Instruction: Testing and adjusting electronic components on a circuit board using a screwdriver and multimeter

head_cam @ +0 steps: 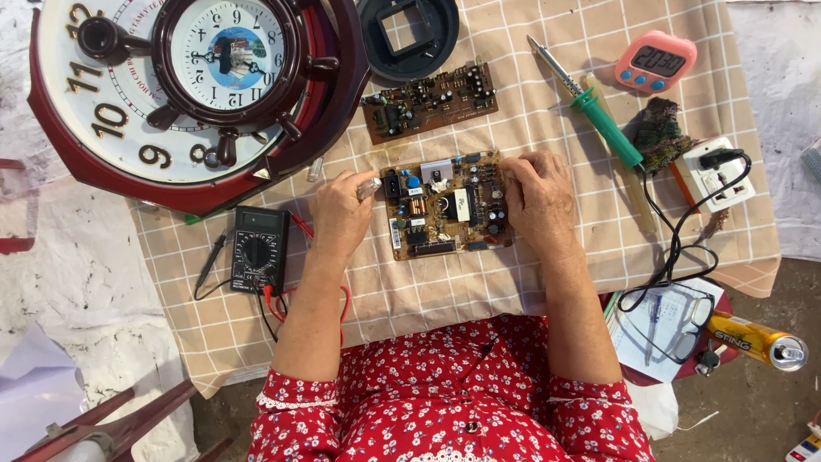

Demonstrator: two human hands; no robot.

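Observation:
A tan circuit board [445,205] crowded with small parts lies flat on the checked cloth [479,282] in front of me. My left hand [340,210] rests at its left edge, fingers curled against the board's side. My right hand [537,198] lies over the board's right edge, fingertips on its top right corner. A second, darker circuit board [430,99] lies just beyond it, untouched.
A large dark red wall clock [188,94] fills the far left. A black multimeter [260,250] with red and black leads sits left of my arm. A green-handled soldering iron [599,111], pink timer [655,62], white power strip [717,173], glasses [684,321] and a yellow can [759,340] lie to the right.

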